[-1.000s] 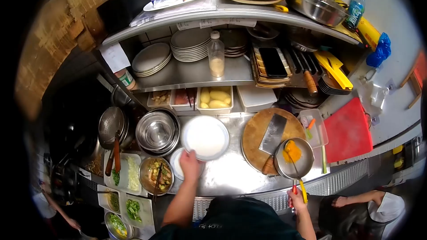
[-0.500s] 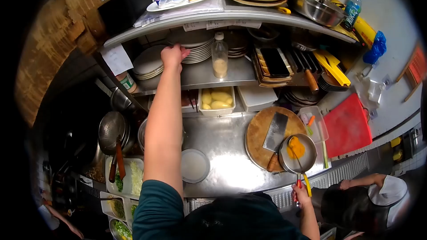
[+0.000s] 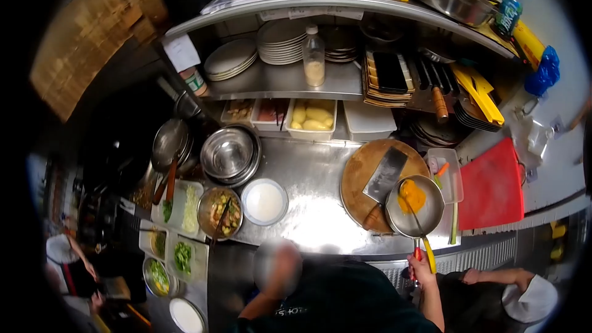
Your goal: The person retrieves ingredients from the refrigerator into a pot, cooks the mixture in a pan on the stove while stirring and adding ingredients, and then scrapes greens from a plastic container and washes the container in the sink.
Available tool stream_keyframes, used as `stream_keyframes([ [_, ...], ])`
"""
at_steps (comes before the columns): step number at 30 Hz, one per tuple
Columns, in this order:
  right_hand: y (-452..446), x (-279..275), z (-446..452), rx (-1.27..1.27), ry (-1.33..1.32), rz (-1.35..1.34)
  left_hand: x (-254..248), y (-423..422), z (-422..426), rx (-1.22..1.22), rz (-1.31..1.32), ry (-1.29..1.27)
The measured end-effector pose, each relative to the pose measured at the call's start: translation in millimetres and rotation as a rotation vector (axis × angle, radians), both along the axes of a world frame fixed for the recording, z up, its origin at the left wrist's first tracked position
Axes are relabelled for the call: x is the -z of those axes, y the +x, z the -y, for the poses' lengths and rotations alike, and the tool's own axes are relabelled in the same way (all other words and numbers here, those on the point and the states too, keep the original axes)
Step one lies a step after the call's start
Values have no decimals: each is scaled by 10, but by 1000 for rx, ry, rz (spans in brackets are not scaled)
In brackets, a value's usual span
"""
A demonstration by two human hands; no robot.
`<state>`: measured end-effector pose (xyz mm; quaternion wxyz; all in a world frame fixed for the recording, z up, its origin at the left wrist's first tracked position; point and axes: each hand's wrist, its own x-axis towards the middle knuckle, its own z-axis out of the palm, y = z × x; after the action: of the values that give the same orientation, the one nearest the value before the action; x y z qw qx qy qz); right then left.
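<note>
The counter (image 3: 311, 179) is steel, with glare (image 3: 317, 231) bright near its front edge; above its back run a lower shelf (image 3: 277, 90) and an upper shelf (image 3: 324, 5); right of it stands a pale wall (image 3: 560, 154); left of it is mostly dark

Your camera sits on your head, looking forward and down through a wide, round view: the shiny stainless-steel worktop (image 3: 308, 188) below, the grey metal upper shelf (image 3: 345, 2) ahead, your dark green cloth shirt (image 3: 345, 296) close at the bottom.

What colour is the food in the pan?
The food is orange-yellow; it shows best in the head view.
</note>
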<state>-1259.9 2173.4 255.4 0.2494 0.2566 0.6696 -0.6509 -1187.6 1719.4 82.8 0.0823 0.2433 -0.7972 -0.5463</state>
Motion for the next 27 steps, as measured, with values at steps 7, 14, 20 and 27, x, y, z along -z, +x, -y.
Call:
stream_keyframes([
  [7, -384, -180, -248, -308, -48, -62, 184, 1152, -556, -318, 244, 310],
  [14, -412, -374, 73, -566, -177, -7, -248, 1587, -1158, -244, 187, -238],
  [20, -88, -458, 473, -777, -194, 47, -741, 2058, -1436, -343, 235, -265],
  [27, 511, -377, 1037, -1010, -120, 58, -312, 3003, -1262, -518, 135, -193],
])
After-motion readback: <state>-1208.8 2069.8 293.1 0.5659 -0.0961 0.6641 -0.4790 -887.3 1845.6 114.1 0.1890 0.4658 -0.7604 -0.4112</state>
